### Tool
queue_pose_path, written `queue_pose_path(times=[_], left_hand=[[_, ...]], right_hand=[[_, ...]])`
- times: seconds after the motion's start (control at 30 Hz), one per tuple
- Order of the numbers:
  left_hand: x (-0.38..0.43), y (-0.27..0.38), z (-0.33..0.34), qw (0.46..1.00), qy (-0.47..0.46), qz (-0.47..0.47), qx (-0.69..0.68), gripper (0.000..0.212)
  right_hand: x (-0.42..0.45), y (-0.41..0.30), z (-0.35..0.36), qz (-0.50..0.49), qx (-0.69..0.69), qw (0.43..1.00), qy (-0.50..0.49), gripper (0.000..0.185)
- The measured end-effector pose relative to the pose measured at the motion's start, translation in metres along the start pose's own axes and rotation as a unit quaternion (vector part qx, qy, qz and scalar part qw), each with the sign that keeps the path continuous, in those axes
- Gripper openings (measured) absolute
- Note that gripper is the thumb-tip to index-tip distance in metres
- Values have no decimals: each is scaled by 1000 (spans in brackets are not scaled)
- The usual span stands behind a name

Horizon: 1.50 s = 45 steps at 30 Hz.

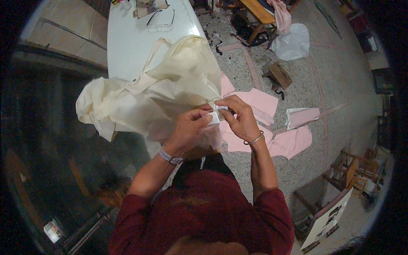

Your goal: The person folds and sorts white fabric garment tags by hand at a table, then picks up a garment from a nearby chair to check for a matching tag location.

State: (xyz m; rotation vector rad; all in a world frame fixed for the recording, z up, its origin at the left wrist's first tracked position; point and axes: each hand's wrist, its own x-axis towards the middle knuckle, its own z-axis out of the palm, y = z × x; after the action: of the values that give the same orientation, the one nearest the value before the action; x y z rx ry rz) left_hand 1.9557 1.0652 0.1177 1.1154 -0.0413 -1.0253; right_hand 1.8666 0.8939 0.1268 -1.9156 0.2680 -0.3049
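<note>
A cream, thin fabric garment (181,79) lies bunched over the near end of a white table and hangs off its left side. My left hand (193,126) pinches a small white tag or fabric piece (214,118) between thumb and forefinger, at the garment's right edge. Close beside it, my right hand (236,113) has thumb and fingertips at the same edge, around a small white piece; what exactly lies between them is partly hidden. Sheer, pale pinkish material hangs beneath my left hand.
Eyeglasses (161,20) and an open box (151,7) sit on the white table (127,41). Pink fabric pieces (258,102) lie on the speckled floor to the right, near a small wooden stool (279,76) and a white bag (291,41). Wooden furniture (353,172) stands lower right.
</note>
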Motion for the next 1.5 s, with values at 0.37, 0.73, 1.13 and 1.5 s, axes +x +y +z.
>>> queue_pose_path(times=[0.37, 0.73, 1.13, 1.5], left_hand=[[-16, -4, 2, 988, 50, 25, 143, 12], [-36, -22, 8, 944, -2, 145, 296, 11], [-84, -40, 8, 965, -25, 102, 242, 16], [-160, -76, -38, 976, -38, 11, 215, 20]], right_hand=[[-30, -15, 16, 79, 102, 992, -10, 16], [-59, -16, 21, 132, 184, 974, 29, 13], [-122, -17, 53, 102, 85, 985, 107, 10], [-203, -40, 123, 90, -13, 987, 131, 9]])
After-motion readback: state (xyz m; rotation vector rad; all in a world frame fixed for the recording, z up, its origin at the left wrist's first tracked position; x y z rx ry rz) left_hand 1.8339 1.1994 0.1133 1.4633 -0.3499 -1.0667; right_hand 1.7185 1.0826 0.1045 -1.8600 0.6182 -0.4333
